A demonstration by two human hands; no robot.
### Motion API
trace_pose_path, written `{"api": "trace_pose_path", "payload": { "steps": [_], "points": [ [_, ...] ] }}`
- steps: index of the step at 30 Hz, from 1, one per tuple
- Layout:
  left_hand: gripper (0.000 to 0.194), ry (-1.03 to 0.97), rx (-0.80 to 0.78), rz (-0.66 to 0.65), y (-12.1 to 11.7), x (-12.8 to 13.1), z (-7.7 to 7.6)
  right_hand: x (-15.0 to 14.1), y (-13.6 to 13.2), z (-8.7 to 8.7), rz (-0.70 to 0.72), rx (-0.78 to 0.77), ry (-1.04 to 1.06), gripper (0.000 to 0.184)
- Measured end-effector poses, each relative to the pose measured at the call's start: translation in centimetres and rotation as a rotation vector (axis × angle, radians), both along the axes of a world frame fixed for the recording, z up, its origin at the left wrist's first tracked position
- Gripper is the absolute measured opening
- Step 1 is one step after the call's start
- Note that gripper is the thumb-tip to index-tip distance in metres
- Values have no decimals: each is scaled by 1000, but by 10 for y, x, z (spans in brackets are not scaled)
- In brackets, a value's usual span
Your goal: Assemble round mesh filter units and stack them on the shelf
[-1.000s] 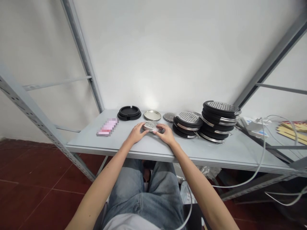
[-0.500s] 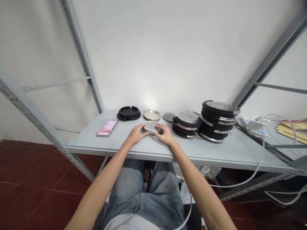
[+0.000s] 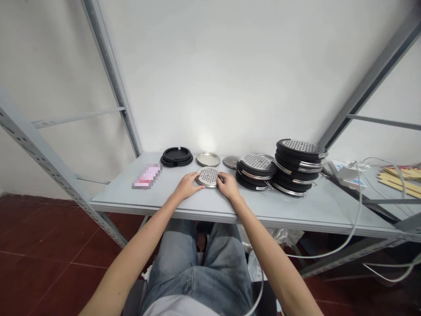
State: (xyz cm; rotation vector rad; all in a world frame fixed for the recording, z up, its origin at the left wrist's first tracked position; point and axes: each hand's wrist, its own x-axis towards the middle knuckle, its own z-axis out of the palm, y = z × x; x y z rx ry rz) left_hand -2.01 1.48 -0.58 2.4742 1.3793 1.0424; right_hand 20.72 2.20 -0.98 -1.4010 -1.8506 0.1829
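Note:
A round perforated metal disc (image 3: 208, 176) with a metal rim lies flat on the table in front of me. My left hand (image 3: 188, 185) grips its left edge, thumb toward the front. On the opposite edge, my right hand (image 3: 228, 186) has its fingers curled in against the rim. Just behind the disc are shallow round metal rings or trays (image 3: 208, 159). Black round rings (image 3: 176, 156) are piled farther left, and smaller perforated discs (image 3: 231, 161) lie to the right.
Two stacks of black-edged discs with perforated tops, a shorter stack (image 3: 257, 172) and a taller one (image 3: 297, 169), stand right of my hands. A pixelated pink item (image 3: 147, 176) lies left. White cables (image 3: 357, 219) hang over the table's right part. Metal shelf posts (image 3: 113, 79) frame the table.
My fingers have shifted off the disc's top to its sides, so more of its perforated face shows. My right fingers are now more curled. The stacks have stayed put.

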Motion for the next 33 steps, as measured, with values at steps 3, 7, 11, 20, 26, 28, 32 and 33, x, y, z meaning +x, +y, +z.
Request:
{"api": "trace_pose_path", "payload": {
  "steps": [3, 7, 11, 20, 26, 28, 32, 33],
  "points": [
    [58, 42, -17, -10, 2, 1, -3, -2, -6, 5, -74, 0, -57, 26],
    [80, 100, -39, -51, 9, -4, 11, -5, -14, 11, -119, -3, -81, 23],
    [95, 300, -10, -53, 32, -26, 55, -4, -15, 12, -115, -25, -67, 23],
    [76, 559, -308, 473, 83, -65, 93, -2, -12, 11, -59, -22, -69, 25],
    [55, 518, -366, 507, 93, -68, 71, -1, -9, 9, -22, -14, -70, 26],
    [53, 493, -360, 523, 94, -68, 68, 0, -8, 8, -25, -13, -65, 28],
    [52, 471, -349, 544, 98, -64, 68, -1, -6, 8, -31, -16, -38, 29],
    [50, 465, -337, 542, 99, -63, 68, -1, -6, 8, -35, -21, -33, 29]
  ]
}}
